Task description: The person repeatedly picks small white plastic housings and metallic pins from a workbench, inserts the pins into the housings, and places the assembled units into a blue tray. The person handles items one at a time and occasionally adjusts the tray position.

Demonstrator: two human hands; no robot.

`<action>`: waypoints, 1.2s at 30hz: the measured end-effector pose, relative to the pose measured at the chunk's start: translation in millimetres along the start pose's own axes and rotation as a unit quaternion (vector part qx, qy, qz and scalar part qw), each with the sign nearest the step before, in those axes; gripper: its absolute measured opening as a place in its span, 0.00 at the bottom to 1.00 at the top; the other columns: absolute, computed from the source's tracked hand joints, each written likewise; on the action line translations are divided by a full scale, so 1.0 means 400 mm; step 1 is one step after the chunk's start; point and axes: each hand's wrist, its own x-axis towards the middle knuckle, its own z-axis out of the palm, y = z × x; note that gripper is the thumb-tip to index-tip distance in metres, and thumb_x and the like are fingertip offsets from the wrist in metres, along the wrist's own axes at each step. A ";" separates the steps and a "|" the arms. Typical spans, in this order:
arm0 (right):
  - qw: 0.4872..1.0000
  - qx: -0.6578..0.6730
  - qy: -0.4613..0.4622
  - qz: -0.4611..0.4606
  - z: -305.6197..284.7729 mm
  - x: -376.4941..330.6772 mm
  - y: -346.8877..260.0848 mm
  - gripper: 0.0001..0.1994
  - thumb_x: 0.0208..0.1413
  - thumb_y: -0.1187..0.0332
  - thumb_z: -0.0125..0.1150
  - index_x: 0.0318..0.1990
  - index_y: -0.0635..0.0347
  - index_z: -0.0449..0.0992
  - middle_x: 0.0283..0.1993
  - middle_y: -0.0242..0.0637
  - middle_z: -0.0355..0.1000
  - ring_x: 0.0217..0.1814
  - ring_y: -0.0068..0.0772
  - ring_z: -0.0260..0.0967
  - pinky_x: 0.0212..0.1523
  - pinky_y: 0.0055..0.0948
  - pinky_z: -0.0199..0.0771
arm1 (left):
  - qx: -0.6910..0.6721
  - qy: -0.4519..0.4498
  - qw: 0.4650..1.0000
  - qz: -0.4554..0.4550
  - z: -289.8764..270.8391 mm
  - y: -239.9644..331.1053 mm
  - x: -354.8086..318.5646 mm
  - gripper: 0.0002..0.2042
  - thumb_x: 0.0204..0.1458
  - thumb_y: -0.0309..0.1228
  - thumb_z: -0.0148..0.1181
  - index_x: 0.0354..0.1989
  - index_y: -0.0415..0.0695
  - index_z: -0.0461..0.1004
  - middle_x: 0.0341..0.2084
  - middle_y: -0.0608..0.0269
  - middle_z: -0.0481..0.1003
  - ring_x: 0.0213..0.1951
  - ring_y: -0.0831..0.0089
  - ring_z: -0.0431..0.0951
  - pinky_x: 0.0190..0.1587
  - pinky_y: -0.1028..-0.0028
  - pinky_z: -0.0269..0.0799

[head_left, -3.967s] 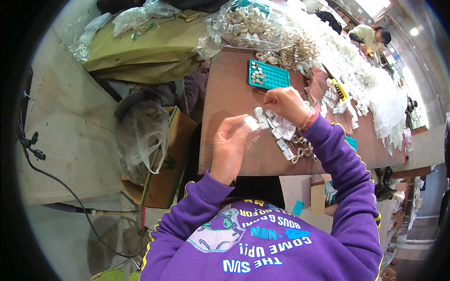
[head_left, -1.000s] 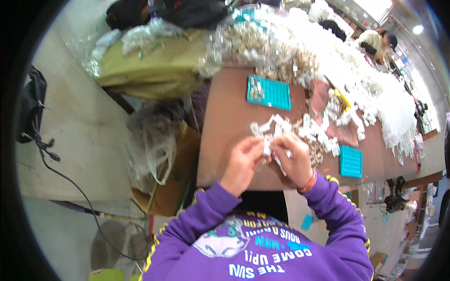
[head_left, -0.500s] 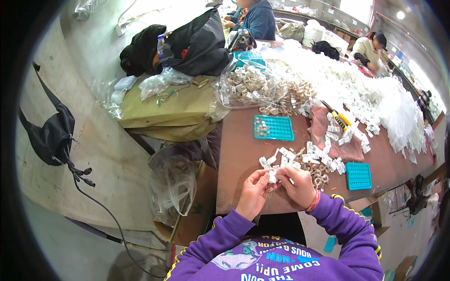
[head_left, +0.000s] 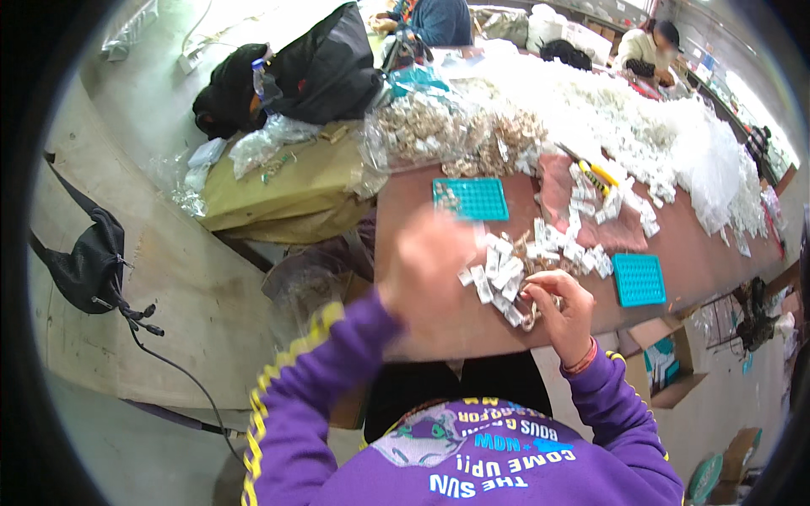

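My left hand (head_left: 434, 261) is smeared by motion just in front of a teal grid tray (head_left: 481, 199) that holds several small round discs. Whether its fingers hold anything does not show. My right hand (head_left: 567, 310) is at the near side of a pile of white tags (head_left: 504, 274), thumb and forefinger closed on a beige cord loop (head_left: 531, 317). More beige loops lie partly hidden under and among the tags.
A second teal tray (head_left: 639, 280) lies right of my right hand. Yellow-handled pliers (head_left: 599, 174) rest on a pink cloth (head_left: 557, 196). Behind are bagged beige loops (head_left: 418, 131) and a large heap of white pieces (head_left: 591, 110). Two people work farther back.
My hands, together over the pile before, have parted. The left has swung left and away from me toward the tray; the right has moved slightly right. The whole view has shifted a little.
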 end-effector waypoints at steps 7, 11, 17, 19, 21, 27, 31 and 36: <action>0.998 0.037 0.020 0.035 -0.020 -0.090 0.007 0.05 0.51 0.81 0.62 0.35 0.66 0.77 0.31 0.39 0.75 0.31 0.29 0.75 0.33 0.24 0.73 | 0.105 -0.196 0.951 -0.214 0.040 -0.212 0.022 0.16 0.51 0.34 0.63 0.48 0.47 0.77 0.46 0.48 0.76 0.48 0.52 0.76 0.50 0.63 0.71; 0.992 0.076 0.058 0.087 -0.061 -0.101 0.027 0.03 0.58 0.80 0.58 0.36 0.70 0.77 0.32 0.36 0.75 0.34 0.22 0.74 0.37 0.21 0.75 | 0.041 -0.340 0.848 -0.404 0.064 -0.123 -0.076 0.13 0.49 0.40 0.64 0.35 0.43 0.79 0.32 0.56 0.79 0.36 0.59 0.79 0.39 0.66 0.73; 0.998 -0.039 0.023 0.038 -0.072 -0.062 0.049 0.02 0.54 0.78 0.62 0.35 0.67 0.77 0.32 0.38 0.75 0.30 0.24 0.74 0.33 0.23 0.72 | 0.114 -0.392 0.840 -0.358 0.143 -0.110 -0.113 0.13 0.47 0.44 0.62 0.24 0.46 0.78 0.28 0.58 0.77 0.35 0.59 0.79 0.39 0.61 0.75; 0.992 -0.122 -0.014 0.005 -0.095 -0.005 0.060 0.03 0.55 0.77 0.60 0.36 0.67 0.77 0.30 0.37 0.74 0.32 0.22 0.73 0.34 0.23 0.71 | 0.067 -0.327 0.857 -0.392 0.142 -0.130 -0.105 0.15 0.48 0.44 0.64 0.22 0.44 0.78 0.26 0.56 0.78 0.30 0.59 0.79 0.35 0.64 0.74; 0.982 -0.181 -0.046 -0.037 -0.109 0.081 0.087 0.05 0.54 0.76 0.60 0.38 0.63 0.77 0.33 0.39 0.75 0.34 0.31 0.75 0.37 0.27 0.72 | 0.001 -0.230 0.860 -0.456 0.128 -0.145 -0.092 0.15 0.50 0.43 0.65 0.21 0.43 0.77 0.24 0.56 0.78 0.28 0.63 0.79 0.33 0.67 0.74; 0.882 -0.340 -0.272 -0.182 -0.056 0.305 0.211 0.10 0.45 0.78 0.59 0.36 0.56 0.79 0.39 0.36 0.74 0.43 0.44 0.73 0.44 0.38 0.73 | -0.469 0.045 0.614 -0.634 0.021 -0.098 -0.090 0.10 0.60 0.32 0.57 0.45 0.40 0.71 0.37 0.62 0.77 0.42 0.70 0.79 0.42 0.75 0.76; 0.846 -0.371 -0.290 -0.249 -0.056 0.333 0.219 0.05 0.45 0.73 0.61 0.31 0.54 0.79 0.33 0.32 0.75 0.39 0.39 0.73 0.43 0.37 0.72 | -0.635 0.220 0.406 -0.620 -0.025 -0.014 -0.116 0.12 0.63 0.31 0.53 0.52 0.40 0.68 0.43 0.57 0.75 0.49 0.65 0.76 0.46 0.71 0.78; 0.883 -0.338 -0.150 -0.289 -0.101 0.322 0.135 0.02 0.49 0.70 0.64 0.30 0.55 0.79 0.31 0.34 0.75 0.35 0.38 0.74 0.39 0.34 0.72 | -0.673 0.240 0.335 -0.614 -0.012 0.092 -0.134 0.13 0.62 0.31 0.54 0.51 0.38 0.68 0.45 0.55 0.73 0.51 0.61 0.74 0.52 0.69 0.74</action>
